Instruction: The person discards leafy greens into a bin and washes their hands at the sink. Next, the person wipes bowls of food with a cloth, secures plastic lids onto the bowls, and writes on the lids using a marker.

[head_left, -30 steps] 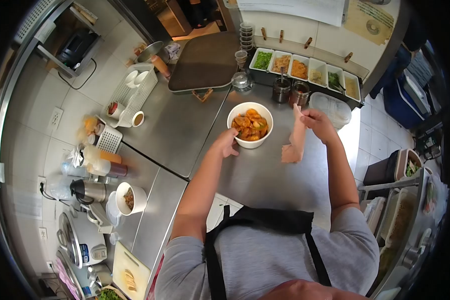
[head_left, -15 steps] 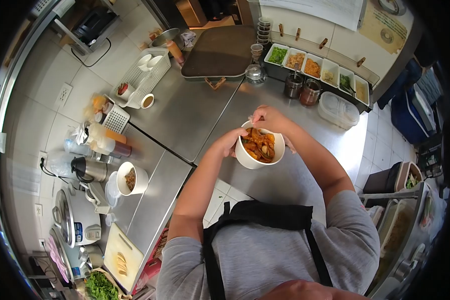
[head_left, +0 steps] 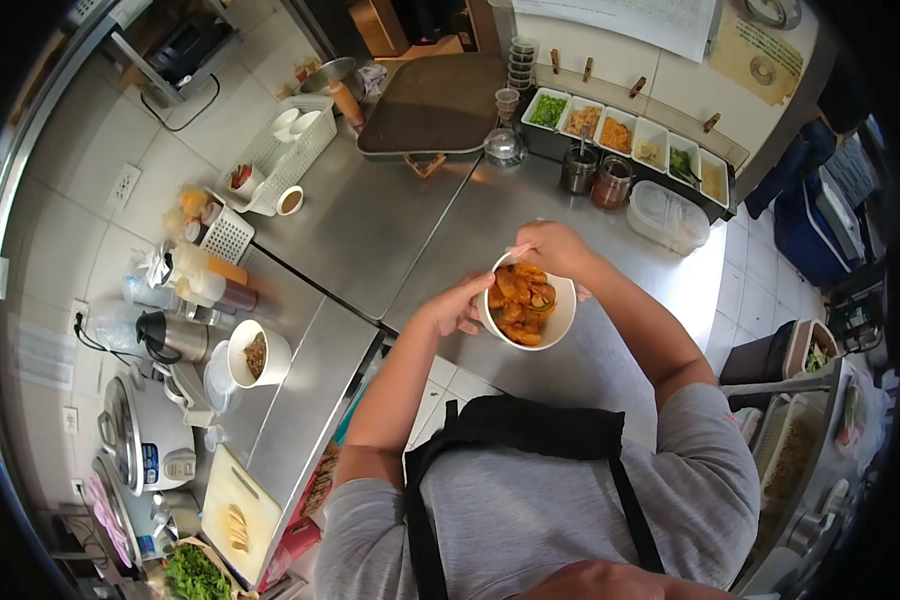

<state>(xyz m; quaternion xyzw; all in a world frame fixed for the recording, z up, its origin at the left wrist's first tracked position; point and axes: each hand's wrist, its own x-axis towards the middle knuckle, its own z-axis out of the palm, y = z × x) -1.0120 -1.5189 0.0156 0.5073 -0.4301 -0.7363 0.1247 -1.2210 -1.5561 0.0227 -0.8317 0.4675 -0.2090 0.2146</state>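
Note:
A white bowl holding orange-red sauced food is tilted above the steel table. My left hand grips its left side, thumb at the rim. At the far rim my right hand is closed on a pale pink cloth, pressed against the bowl; most of the cloth is hidden behind the bowl and the hand. Two dark jars and a clear lidded container stand beyond my right hand.
White trays of toppings line the back right. A dark griddle lid lies at the back. On the left are a second white bowl, a metal jug, a rice cooker and a cutting board.
My right hand has brought the cloth from the right to the bowl. The bowl has come nearer my body and tilted, with my left hand on it.

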